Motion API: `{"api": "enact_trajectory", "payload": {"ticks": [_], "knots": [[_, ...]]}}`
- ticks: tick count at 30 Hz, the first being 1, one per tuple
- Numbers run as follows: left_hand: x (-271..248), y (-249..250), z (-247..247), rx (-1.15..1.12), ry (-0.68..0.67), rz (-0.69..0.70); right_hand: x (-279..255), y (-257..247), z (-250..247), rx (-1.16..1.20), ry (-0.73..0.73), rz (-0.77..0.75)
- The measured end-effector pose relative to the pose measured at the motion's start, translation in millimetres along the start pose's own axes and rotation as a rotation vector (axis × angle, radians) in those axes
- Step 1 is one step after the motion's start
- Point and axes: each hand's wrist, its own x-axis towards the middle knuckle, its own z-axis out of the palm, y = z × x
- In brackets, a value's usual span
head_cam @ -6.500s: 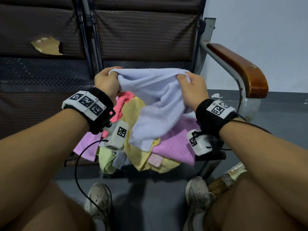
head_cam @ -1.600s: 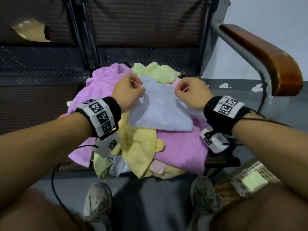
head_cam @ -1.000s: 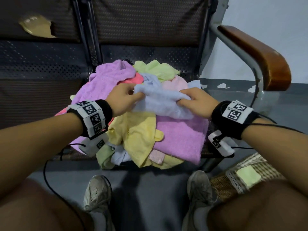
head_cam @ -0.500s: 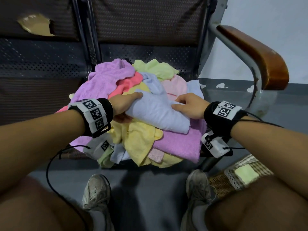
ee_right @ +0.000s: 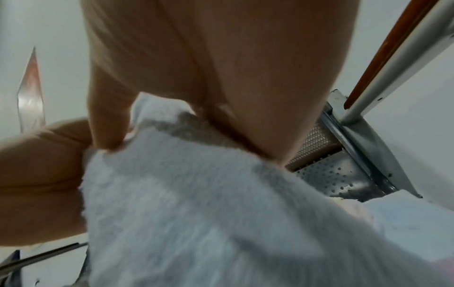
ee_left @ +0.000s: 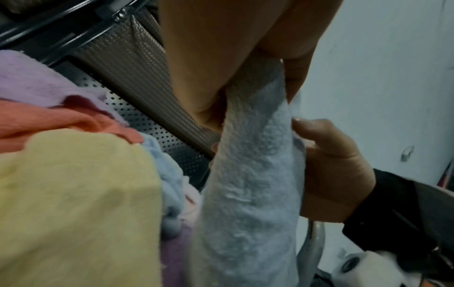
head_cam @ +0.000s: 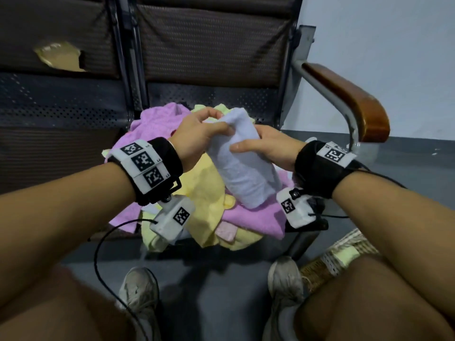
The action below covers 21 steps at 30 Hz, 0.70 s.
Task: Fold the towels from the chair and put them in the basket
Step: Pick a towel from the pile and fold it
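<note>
A folded pale blue towel [head_cam: 242, 166] is held up above the pile of coloured towels [head_cam: 204, 200] on the chair seat. My left hand [head_cam: 209, 134] grips its top end, thumb and fingers curled round it. My right hand [head_cam: 261, 146] clasps its right side, thumb across the front. The left wrist view shows the pale blue towel [ee_left: 250, 184] hanging as a narrow bundle between my left hand [ee_left: 243, 64] and my right hand [ee_left: 326, 161]. The right wrist view is filled by the pale blue towel [ee_right: 196, 203] under my right hand [ee_right: 209, 77]. The woven basket [head_cam: 337, 262] stands on the floor at the lower right, a light green towel [head_cam: 346, 255] inside it.
The chair's wooden armrest [head_cam: 349, 102] and its metal frame rise to the right of my hands. The mesh backrest [head_cam: 209, 45] stands behind the pile. My two shoes [head_cam: 139, 291] rest on the grey floor below the seat, and a cable [head_cam: 98, 254] trails from my left wrist.
The pale blue towel lay on the pile half a second ago; now both hands have lifted it clear and tipped it upright. The head view has tilted a little.
</note>
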Motion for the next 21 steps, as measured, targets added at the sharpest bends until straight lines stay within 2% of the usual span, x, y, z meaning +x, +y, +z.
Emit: {"api": "enact_trajectory", "payload": {"ticks": [3,5,9,11,14,18,21], "knots": [[-9.6,8.8,5.1,-0.061,-0.013,0.038,-15.0,-10.3,4.8,0.002,0.058,0.019],[-15.2,6.0,9.1,-0.029,-0.017,-0.018,-27.1,-10.9,-0.4,0.064,0.091,0.019],[-27.3,-22.4,31.6,0.197,-0.296,-0.206,-54.1,2.0,-29.5,0.290,0.150,0.052],[-28.2,-34.7,53.7,0.260,-0.380,-0.207,-71.0,17.6,-49.2,0.326,0.158,0.096],[-23.2,-46.3,102.8,0.275,-0.492,-0.223,-110.2,51.9,-87.1,0.439,0.216,0.161],[-20.5,-76.0,186.8,0.275,-0.626,-0.280,-171.8,109.0,-145.7,0.494,0.404,0.245],[-23.0,-112.5,250.6,0.238,-0.641,-0.360,-212.1,161.0,-175.0,0.560,0.560,0.327]]}}
